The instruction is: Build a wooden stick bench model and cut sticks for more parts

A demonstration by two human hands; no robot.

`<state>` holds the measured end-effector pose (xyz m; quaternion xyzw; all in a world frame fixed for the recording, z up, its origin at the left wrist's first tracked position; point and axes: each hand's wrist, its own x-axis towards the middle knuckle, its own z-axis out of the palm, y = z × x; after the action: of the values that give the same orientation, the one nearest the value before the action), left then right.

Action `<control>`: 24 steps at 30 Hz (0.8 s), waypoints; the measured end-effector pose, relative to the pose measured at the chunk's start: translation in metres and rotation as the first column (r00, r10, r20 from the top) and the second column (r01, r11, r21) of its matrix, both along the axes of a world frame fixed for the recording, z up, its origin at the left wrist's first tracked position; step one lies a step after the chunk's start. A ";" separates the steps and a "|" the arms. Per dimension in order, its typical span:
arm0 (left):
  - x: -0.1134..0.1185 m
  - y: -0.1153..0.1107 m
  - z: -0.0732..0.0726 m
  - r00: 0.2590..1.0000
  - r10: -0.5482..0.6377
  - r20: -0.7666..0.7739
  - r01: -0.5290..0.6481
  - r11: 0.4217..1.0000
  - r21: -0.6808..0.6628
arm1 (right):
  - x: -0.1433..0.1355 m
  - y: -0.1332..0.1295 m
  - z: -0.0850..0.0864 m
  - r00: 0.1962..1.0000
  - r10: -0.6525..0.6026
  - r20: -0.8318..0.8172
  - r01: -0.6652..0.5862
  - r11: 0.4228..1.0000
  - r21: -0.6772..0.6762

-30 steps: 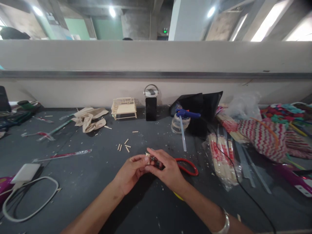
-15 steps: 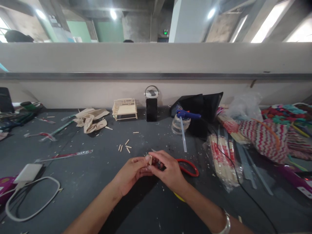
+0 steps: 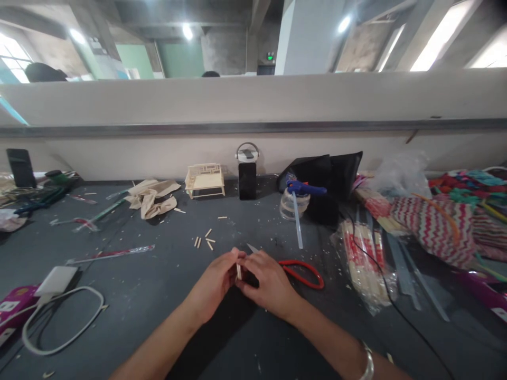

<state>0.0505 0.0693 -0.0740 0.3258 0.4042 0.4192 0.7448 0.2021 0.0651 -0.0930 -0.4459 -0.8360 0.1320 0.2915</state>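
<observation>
Between the fingertips of both hands are short, pale wooden sticks, partly covered by the fingers. My left hand pinches them from the left, my right hand from the right. How many there are cannot be made out. Red-handled scissors lie partly under my right hand, with a blade tip showing beyond the fingers. Several cut stick pieces rest on the dark table just past my left hand. Farther back stands a miniature wooden bench with a lattice back.
A blue glue gun rests on a clear round container, its glue stick pointing forward. Packed sticks and a black cable lie at right. A phone, crumpled cloth and a white charger stand around the table.
Both hands have shifted slightly left and down, turning the sticks between the fingertips. More of the scissors' blade and handle now shows. The camera view has tilted a little.
</observation>
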 end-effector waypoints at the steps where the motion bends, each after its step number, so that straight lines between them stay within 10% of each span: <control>1: 0.000 -0.003 0.002 0.996 0.021 -0.085 -0.016 0.998 0.058 | 0.000 0.000 -0.001 1.000 0.002 0.024 -0.002 1.000 -0.008; 7: -0.032 0.028 0.018 0.784 0.152 -0.602 0.148 0.896 0.419 | 0.001 -0.004 -0.004 0.992 -0.017 0.126 0.020 1.000 -0.022; 11: -0.084 0.103 0.024 0.241 0.511 -0.825 0.387 0.729 0.564 | 0.001 -0.003 -0.004 0.995 -0.014 0.104 0.012 1.000 0.018; 16: -0.131 0.164 0.015 0.060 0.521 -0.851 0.453 0.746 0.488 | 0.006 0.004 -0.003 0.999 -0.015 0.038 0.013 0.998 0.058; 24: -0.141 0.156 -0.004 -0.054 0.502 -0.863 0.515 0.754 0.406 | 0.006 0.005 -0.007 1.000 -0.009 -0.007 0.009 0.998 0.065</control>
<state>-0.0907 0.2257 -0.0780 0.7603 0.6312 0.1490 0.0357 0.2083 0.0705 -0.1000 -0.4395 -0.8367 0.1052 0.3094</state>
